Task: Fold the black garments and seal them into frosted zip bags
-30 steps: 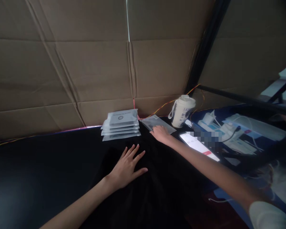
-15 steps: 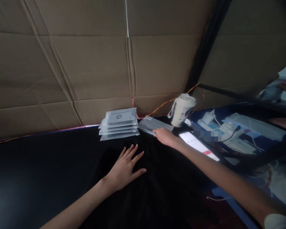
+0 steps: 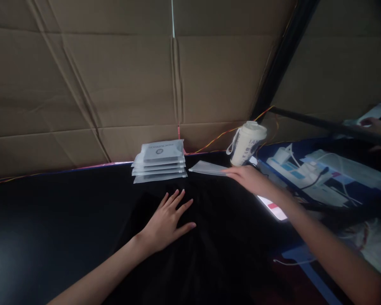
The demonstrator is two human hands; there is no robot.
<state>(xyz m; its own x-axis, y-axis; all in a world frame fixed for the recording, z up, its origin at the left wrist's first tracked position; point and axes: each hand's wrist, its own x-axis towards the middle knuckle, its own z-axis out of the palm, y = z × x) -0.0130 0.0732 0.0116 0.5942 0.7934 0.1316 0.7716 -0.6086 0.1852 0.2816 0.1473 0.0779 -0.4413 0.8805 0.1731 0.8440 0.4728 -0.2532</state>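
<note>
My left hand (image 3: 167,224) lies flat with fingers spread on black cloth (image 3: 209,254) that covers part of the dark table. My right hand (image 3: 247,178) is closed on the right end of a translucent zip bag (image 3: 206,167), thumb and fingers pinching it. The bag is tilted, its left end pointing at the stack. Beyond my left hand sits a neat stack of frosted zip bags (image 3: 160,161); the top one shows a dark printed logo and holds something flat and grey.
Behind my right hand stands a white lidded cup (image 3: 248,144) with a strap. Under my right forearm lies a lit phone (image 3: 274,208). A power strip (image 3: 287,165) with plugs and cables is at the right. Cardboard (image 3: 130,76) walls the back. Another person's hand (image 3: 376,125) shows far right.
My right hand has moved right with the zip bag, drawing it away from the stack and tilting it. My left hand has stayed flat in place. The view has shifted slightly.
</note>
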